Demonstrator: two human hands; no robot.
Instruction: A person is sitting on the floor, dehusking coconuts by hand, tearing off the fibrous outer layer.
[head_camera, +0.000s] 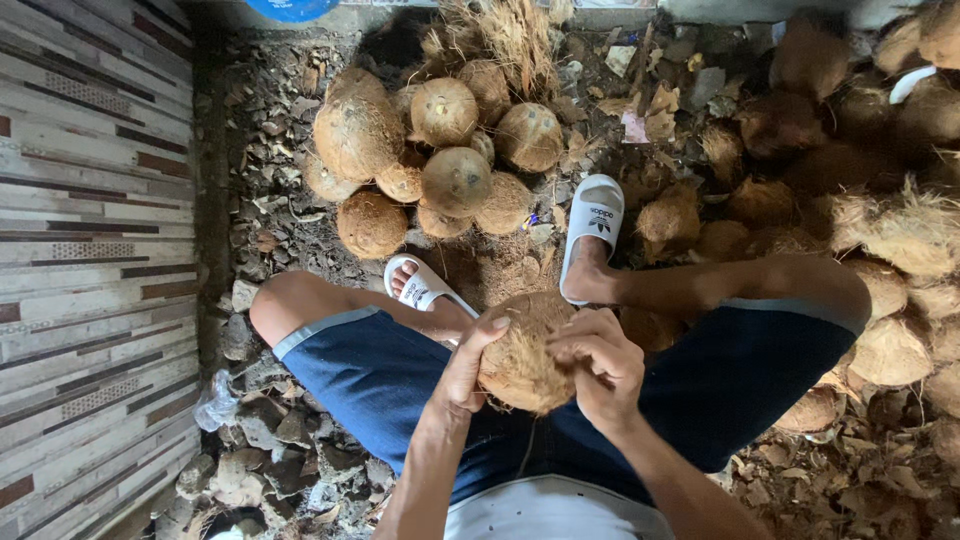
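I sit on the ground in blue shorts and white slides, knees apart. A brown, fibrous husked coconut (522, 352) rests between my thighs, held in both hands. My left hand (466, 372) cups its left side, thumb up against the shell. My right hand (600, 362) grips the right side with fingers curled over the fibres. A heap of peeled round coconuts (440, 160) lies on the ground beyond my feet.
A striped patterned wall or mat (90, 250) runs along the left. Husk pieces and unpeeled coconuts (880, 230) crowd the right side. Dry husk scraps and shell bits (270, 440) litter the ground around my legs. A blue object (290, 8) shows at the top edge.
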